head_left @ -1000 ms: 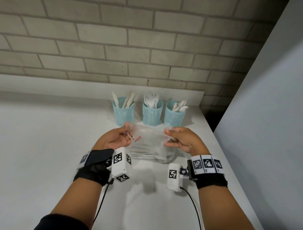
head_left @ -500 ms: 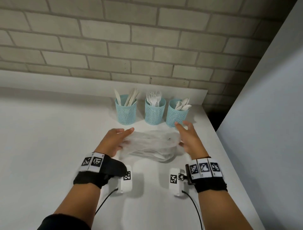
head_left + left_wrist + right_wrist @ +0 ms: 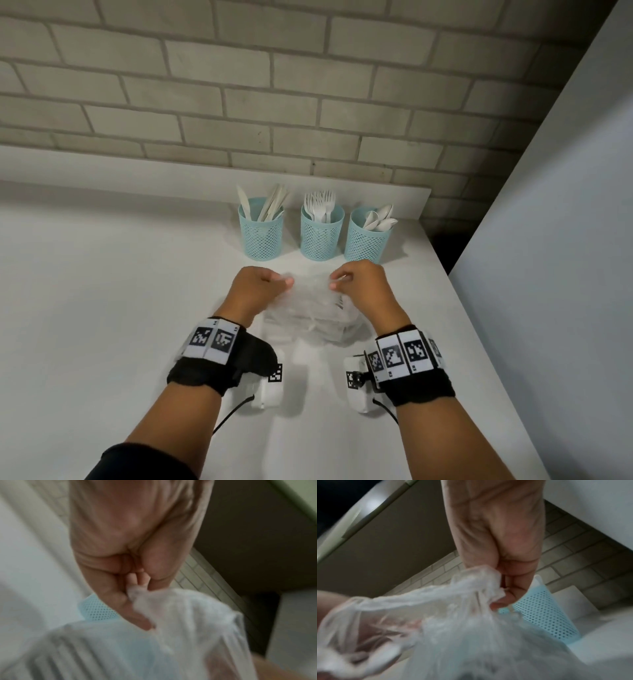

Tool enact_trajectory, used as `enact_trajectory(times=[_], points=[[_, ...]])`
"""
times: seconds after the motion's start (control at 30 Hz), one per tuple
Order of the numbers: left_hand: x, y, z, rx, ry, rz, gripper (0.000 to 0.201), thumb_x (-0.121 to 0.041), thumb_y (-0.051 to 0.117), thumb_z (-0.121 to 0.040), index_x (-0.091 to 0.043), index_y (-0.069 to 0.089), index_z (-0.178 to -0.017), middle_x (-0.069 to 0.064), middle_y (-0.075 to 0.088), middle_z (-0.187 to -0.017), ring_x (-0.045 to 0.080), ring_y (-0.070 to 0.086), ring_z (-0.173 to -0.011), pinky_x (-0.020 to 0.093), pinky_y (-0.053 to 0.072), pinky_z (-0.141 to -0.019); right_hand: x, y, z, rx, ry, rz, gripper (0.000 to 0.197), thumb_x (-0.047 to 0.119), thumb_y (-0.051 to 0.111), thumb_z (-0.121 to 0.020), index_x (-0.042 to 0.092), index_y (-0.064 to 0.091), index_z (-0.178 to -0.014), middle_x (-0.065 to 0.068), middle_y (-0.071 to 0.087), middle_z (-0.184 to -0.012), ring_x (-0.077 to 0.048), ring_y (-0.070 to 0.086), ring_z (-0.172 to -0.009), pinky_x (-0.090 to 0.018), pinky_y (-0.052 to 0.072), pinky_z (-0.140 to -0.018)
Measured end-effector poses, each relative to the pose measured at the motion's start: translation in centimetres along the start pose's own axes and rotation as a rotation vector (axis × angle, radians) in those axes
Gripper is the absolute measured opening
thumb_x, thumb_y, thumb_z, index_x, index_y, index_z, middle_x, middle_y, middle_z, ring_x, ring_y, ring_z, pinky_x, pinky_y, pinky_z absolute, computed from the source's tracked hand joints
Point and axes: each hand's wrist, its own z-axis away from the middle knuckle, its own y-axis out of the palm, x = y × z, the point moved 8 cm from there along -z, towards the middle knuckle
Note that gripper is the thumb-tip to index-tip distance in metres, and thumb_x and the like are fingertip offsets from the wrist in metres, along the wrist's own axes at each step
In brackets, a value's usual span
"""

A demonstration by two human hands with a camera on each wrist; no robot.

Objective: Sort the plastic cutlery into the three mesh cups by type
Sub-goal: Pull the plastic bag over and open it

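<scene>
Three light-blue mesh cups stand in a row at the back of the white counter: the left cup [image 3: 261, 229] holds knives, the middle cup [image 3: 321, 231] forks, the right cup [image 3: 367, 236] spoons. In front of them lies a clear plastic bag [image 3: 312, 311] with white cutlery inside. My left hand [image 3: 257, 287] pinches the bag's far edge [image 3: 137, 595] on its left side. My right hand [image 3: 359, 284] grips the bunched edge [image 3: 481, 582] on its right side. Both fists are curled and the plastic is stretched between them.
A brick wall with a white ledge [image 3: 205, 174] runs behind the cups. A grey panel [image 3: 548, 240] rises along the counter's right edge, with a dark gap at the back right corner. Bare white counter [image 3: 102, 291] stretches to the left.
Half a second ago both hands lay open-fingered beside the bag. Now they have closed on its far edge. The head view has moved closer.
</scene>
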Motion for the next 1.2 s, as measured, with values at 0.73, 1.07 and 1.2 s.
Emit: enact_trajectory(times=[0.73,1.07,1.2], points=[[1.9,-3.7,-0.4,-0.088,-0.227,0.087,0.07,-0.057,0.062,-0.079,-0.01,0.042,-0.127,0.011,0.046,-0.131,0.027,0.048,-0.116,0.039,0.044,-0.092,-4.1,-3.0,0.5,-0.177,0.291,-0.298,0.038,0.042,0.054,-0.091,0.014,0.058,-0.116,-0.007,0.058,-0.12,-0.02,0.054,-0.103,-0.032,0.044,-0.087],[-0.7,-1.3,0.2,-0.136,0.157,-0.168,0.021,-0.017,0.071,-0.08,0.0,0.059,-0.083,0.003,0.055,-0.076,0.02,0.049,-0.076,0.025,0.038,-0.065,-2.0,-0.2,-0.3,-0.117,0.056,-0.177,0.012,0.013,0.072,-0.079,0.013,0.073,-0.092,-0.004,0.071,-0.086,-0.012,0.064,-0.078,-0.034,0.051,-0.089],[2.4,-1.2,-0.9,0.064,-0.102,0.393,0.016,-0.021,0.058,-0.092,-0.007,0.065,-0.085,-0.005,0.07,-0.062,0.013,0.063,-0.072,0.024,0.049,-0.067,-4.9,-0.8,-0.5,-0.094,0.264,-0.666,0.01,0.009,0.068,-0.083,0.014,0.069,-0.075,-0.002,0.07,-0.069,-0.015,0.064,-0.069,-0.029,0.054,-0.072]])
